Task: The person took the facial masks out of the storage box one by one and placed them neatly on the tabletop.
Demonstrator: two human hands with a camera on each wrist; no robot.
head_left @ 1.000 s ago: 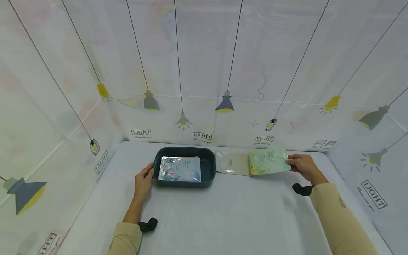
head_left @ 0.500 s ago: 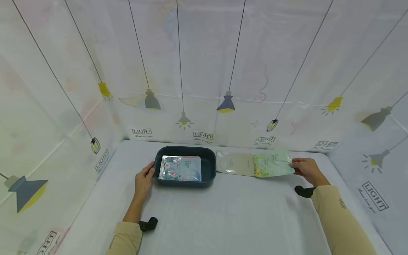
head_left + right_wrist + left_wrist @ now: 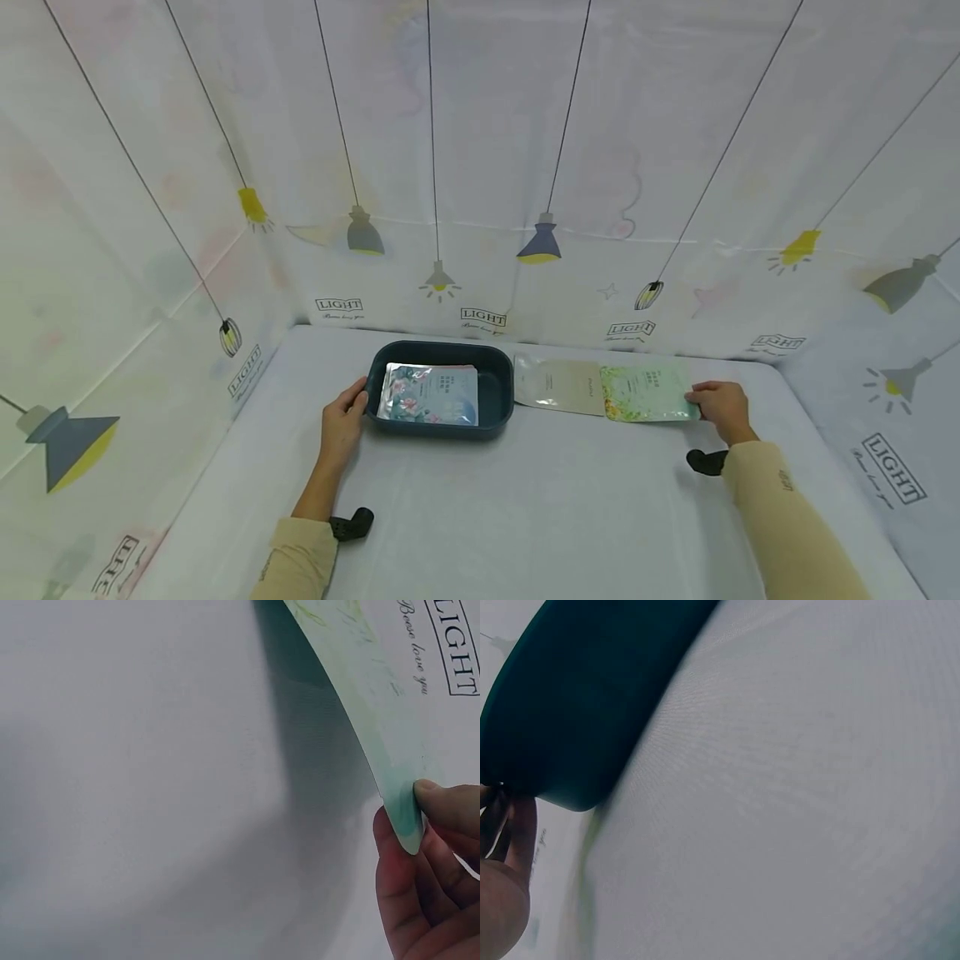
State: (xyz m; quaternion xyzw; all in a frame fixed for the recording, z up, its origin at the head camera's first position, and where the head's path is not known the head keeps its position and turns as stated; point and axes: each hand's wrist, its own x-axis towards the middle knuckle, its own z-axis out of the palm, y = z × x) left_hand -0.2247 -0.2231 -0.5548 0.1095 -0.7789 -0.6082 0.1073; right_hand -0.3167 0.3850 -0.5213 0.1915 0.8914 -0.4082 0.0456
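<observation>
The green sachet (image 3: 648,393) lies farther from the dark blue-green tray (image 3: 495,390) and lower than a second ago, the right hand (image 3: 722,408) gone with it, and more of the beige sachet (image 3: 558,385) is bare. From where I stand, the right thumb and fingers pinch the green sachet's outer end; up close its edge bows up off the white cloth (image 3: 525,508). Its opposite end, farthest from those fingertips, meets the beige sachet, perhaps overlapping; I can't tell. If it does overlap, another pull could drag both askew, and a slack pinch could let the slick edge slip out crooked. The left hand (image 3: 341,421) holds the tray's near end between thumb and fingers; a careless push there might shove its far wall into the beige sachet, while tipping could slide the floral sachet (image 3: 431,396) lying just inside those fingers.
</observation>
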